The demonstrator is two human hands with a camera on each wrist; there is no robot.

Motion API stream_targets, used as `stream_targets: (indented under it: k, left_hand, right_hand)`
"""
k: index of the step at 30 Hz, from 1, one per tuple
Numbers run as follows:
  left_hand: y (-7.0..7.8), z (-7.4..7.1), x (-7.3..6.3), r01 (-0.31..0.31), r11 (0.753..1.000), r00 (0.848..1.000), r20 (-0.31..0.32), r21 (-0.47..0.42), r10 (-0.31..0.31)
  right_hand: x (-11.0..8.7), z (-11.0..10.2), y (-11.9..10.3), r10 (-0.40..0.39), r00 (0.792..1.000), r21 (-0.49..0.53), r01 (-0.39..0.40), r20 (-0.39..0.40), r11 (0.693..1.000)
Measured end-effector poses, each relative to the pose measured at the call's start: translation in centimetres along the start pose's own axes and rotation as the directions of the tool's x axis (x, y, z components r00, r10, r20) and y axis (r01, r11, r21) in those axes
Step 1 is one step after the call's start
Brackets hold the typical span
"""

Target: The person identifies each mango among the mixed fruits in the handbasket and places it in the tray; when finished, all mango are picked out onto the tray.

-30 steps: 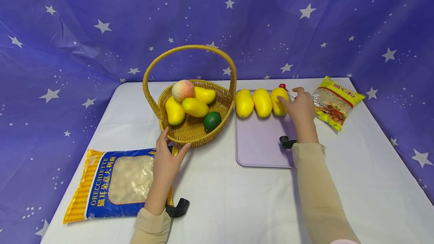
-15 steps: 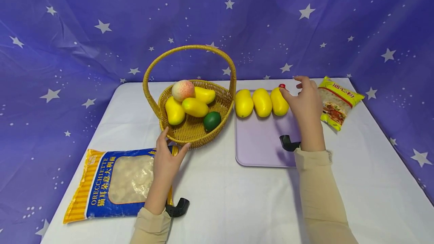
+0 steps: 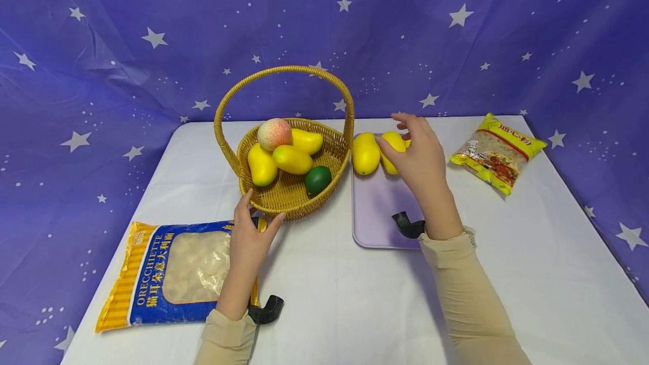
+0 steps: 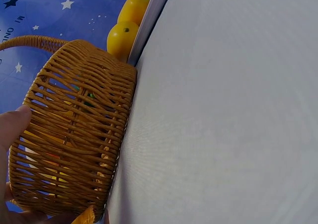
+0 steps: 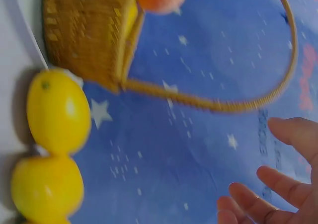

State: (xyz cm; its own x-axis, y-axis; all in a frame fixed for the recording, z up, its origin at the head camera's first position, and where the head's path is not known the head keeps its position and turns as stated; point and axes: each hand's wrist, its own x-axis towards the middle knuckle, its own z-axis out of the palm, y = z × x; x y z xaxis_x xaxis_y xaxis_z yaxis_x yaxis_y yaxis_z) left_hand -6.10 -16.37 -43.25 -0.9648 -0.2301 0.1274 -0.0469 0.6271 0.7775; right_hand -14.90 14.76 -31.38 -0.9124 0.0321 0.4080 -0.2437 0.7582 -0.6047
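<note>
With fingers spread on both, the right hand (image 3: 419, 154) is being shifted leftward above oval yellow mangoes (image 3: 366, 154), none apparently secured, the golden wicker basket (image 3: 299, 212) being touched by the left hand (image 3: 250, 244).

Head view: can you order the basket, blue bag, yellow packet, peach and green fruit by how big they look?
1. Basket and blue bag, unranked: the basket looks taller, the bag wider.
2. Yellow packet
3. Peach
4. Green fruit, only slightly smaller than the peach.
</note>
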Motion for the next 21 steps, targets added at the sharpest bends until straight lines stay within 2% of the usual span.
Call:
stream_targets:
  k: [5, 9, 14, 21]
  left_hand:
    - [-0.1, 0.0, 0.0, -0.010, 1.000, 1.000, -0.005, 0.001, 0.010]
    - [-0.2, 0.0, 0.0, -0.008, 1.000, 1.000, -0.003, -0.001, 0.008]
    - [-0.2, 0.0, 0.0, -0.001, 1.000, 1.000, 0.004, -0.004, 0.001]
    - [0.0, 0.0, 0.0, -0.003, 1.000, 1.000, 0.010, 0.002, 0.003]
  right_hand:
    - [-0.1, 2.5, -1.2, -0.062, 0.993, 0.013, 0.061, 0.104, 0.998]
    - [-0.1, 4.3, -2.1, -0.104, 0.974, 0.030, 0.100, 0.202, 0.995]
    - [0.1, 6.4, -3.0, -0.135, 0.934, 0.008, 0.141, 0.332, 0.990]
    - [0.6, 9.4, -3.9, -0.195, 0.871, -0.059, 0.247, 0.450, 0.967]
